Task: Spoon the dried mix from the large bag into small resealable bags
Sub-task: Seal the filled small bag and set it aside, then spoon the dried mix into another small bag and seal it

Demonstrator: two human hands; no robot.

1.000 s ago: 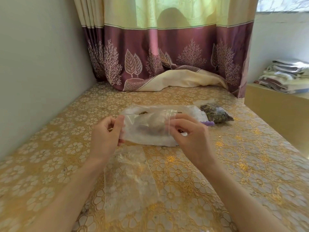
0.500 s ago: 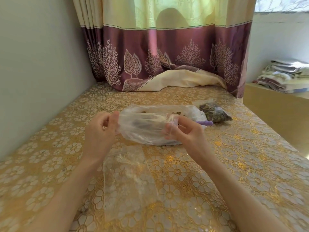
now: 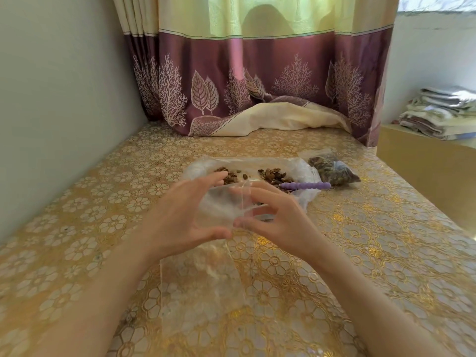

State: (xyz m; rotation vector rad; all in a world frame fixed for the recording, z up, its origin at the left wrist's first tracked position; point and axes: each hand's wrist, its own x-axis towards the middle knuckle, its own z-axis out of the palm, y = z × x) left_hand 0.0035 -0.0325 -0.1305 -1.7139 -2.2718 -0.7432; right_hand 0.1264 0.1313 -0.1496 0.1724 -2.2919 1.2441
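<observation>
While both forearms reach in from the bottom of the head view, the left hand (image 3: 180, 217) and the right hand (image 3: 278, 217) meet over the gold flowered tablecloth (image 3: 386, 240), holding a small clear bag (image 3: 226, 204) between them above the cloth. The left hand's fingers are spread along the bag's left side with the thumb underneath, and the right hand pinches its right edge between thumb and forefinger, the other fingers curled loosely. Just behind the hands lies the large bag (image 3: 301, 171), flattened and open on the cloth, with two patches of brown dried mix (image 3: 273, 175) showing inside it. A purple spoon handle (image 3: 305, 186) sticks out of the large bag's right side, pointing right; the bowl of the spoon is hidden. Just beside that handle's end sits a small filled bag (image 3: 334, 171), dark with mix. Nearer the camera, between the forearms, an empty clear bag (image 3: 201, 287) lies flat on the cloth. A purple and yellow curtain (image 3: 257, 81) hangs at the far end, its hem bunched on the surface, and folded cloths (image 3: 443, 112) are stacked on a ledge at the right.
</observation>
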